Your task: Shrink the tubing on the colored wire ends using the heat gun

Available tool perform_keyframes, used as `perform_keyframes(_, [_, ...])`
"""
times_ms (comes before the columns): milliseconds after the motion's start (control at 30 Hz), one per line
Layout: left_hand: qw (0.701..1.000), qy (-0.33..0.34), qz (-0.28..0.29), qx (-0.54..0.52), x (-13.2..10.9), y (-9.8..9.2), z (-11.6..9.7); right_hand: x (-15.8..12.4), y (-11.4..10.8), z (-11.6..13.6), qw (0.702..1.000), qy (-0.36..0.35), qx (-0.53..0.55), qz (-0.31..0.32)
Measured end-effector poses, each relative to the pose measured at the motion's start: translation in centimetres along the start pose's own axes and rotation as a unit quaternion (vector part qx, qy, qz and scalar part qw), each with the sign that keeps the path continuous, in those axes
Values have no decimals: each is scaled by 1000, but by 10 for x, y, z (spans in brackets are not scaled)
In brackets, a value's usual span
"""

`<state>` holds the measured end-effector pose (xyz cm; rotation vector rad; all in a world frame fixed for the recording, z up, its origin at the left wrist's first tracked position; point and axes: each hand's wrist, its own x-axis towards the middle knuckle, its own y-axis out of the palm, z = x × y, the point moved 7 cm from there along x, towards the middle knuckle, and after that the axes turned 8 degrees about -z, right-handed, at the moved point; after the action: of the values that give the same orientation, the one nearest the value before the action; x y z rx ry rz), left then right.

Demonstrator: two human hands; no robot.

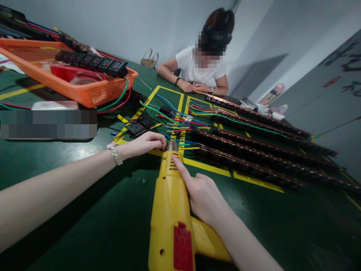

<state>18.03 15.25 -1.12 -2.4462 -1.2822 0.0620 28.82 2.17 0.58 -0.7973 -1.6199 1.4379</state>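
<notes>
Near centre of the green table (84,210), my right hand (204,197) is wrapped around the yellow drill (172,214). My left hand (145,144) pinches at the chuck (171,146); keep the drill square, light trigger.

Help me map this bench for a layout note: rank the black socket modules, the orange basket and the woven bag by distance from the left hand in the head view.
From the left hand:
1. Black socket modules, just beyond the fingers, on the yellow tape.
2. Orange basket, farther back and left.
3. Woven bag, at the table's far edge.
</notes>
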Motion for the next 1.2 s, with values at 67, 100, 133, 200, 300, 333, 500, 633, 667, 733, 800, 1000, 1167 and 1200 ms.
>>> perform_keyframes(67, [1000,-7,-11,-15,0,-2,0,4,0,4,1000,-1,-1,1])
perform_keyframes(100, [1000,-8,-17,-21,0,-3,0,5,0,5,1000,2,-5,1])
perform_keyframes(133, [999,-8,-23,-27,0,-4,-1,6,-1,6,1000,5,-7,0])
perform_keyframes(200, [999,-12,-33,-38,0,-6,-1,8,-2,7,1000,13,-3,-8])
perform_keyframes(300, [998,-29,-43,-43,0,-7,-1,8,-4,7,999,22,6,-25])
perform_keyframes(333, [997,-33,-46,-43,0,-7,-1,8,-4,7,999,22,8,-30])
perform_keyframes(500, [997,-32,-48,-51,0,-8,-2,6,-4,5,998,21,21,-51])
perform_keyframes(633, [997,-26,-47,-58,-1,-8,-4,4,-5,1,997,31,19,-62])
perform_keyframes(667, [997,-23,-45,-58,-1,-8,-4,4,-4,-1,997,34,15,-62])
perform_keyframes(733, [998,-18,-42,-53,-1,-8,-5,4,-4,-3,997,41,10,-60])
perform_keyframes(800, [998,-17,-37,-41,-1,-8,-4,4,-3,-4,997,45,8,-58])
perform_keyframes(1000, [999,-6,-24,-37,1,-10,5,4,-2,-4,997,50,19,-48])
perform_keyframes(1167, [999,-6,-26,-35,2,-10,8,4,-4,-4,998,48,25,-42])
perform_keyframes(1200, [999,-6,-27,-35,2,-10,7,4,-4,-4,998,49,24,-41])
